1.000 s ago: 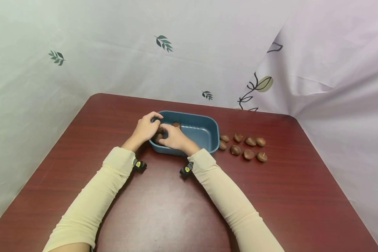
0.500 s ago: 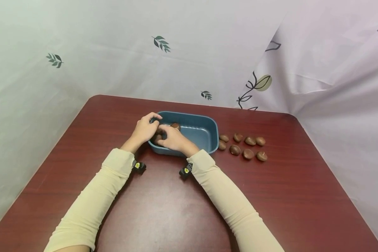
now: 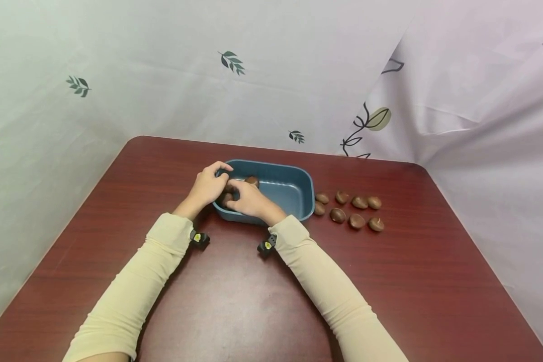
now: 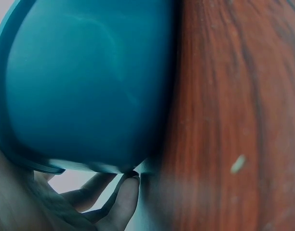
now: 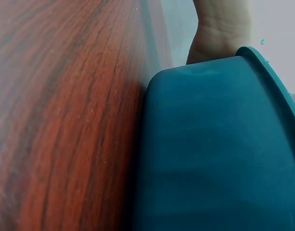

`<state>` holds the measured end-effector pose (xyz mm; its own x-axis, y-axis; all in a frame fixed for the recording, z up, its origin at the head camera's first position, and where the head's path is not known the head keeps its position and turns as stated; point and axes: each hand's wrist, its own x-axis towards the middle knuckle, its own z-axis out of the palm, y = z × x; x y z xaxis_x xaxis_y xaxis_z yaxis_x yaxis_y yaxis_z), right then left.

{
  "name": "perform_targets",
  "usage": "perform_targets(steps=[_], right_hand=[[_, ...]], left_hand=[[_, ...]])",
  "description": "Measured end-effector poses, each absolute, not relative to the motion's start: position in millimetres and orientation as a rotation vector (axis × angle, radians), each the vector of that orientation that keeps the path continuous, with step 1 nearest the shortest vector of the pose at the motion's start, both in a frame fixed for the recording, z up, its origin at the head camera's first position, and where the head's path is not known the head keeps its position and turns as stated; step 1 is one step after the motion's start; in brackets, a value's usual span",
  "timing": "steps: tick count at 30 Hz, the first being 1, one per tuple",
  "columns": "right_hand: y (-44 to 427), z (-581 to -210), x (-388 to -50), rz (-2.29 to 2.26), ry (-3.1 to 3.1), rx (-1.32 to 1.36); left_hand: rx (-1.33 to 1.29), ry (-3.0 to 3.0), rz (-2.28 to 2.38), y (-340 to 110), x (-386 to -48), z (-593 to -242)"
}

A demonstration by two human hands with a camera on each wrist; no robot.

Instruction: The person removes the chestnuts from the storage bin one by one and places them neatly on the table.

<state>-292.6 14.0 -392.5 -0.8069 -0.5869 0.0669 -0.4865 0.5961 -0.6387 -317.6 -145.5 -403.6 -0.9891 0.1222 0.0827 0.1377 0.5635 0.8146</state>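
A blue plastic basin (image 3: pixel 287 193) stands on the table with several brown chestnuts (image 3: pixel 252 181) at its left end. My left hand (image 3: pixel 208 185) holds that end, thumb near the rim. In the left wrist view, the fingers (image 4: pixel 124 199) of this hand curl against the basin's outside wall (image 4: pixel 89 91). My right hand (image 3: pixel 252 200) reaches over the near rim into the basin, its thumb and fingers curled about a chestnut (image 3: pixel 228 198) that is partly hidden. The right wrist view shows mostly the basin's outer wall (image 5: pixel 215 144), which hides the right fingers.
To the right of the basin, several more chestnuts (image 3: pixel 356 221) lie in two loose rows on the dark red wooden table (image 3: pixel 416 261). White cloth (image 3: pixel 163 75) with leaf prints hangs behind the table and along its sides.
Both hands stay in the same places at the basin. The head view shifts very slightly between the first two frames. The chestnuts on the table have not moved.
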Motion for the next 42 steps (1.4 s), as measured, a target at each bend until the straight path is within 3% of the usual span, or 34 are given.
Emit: perform_targets(steps=[42], right_hand=[[14.1, -391.0, -291.9, -0.968, 2.68, -0.878]], left_hand=[[-0.268, -2.753, -1.442, -146.4, -319.3, -404.9]])
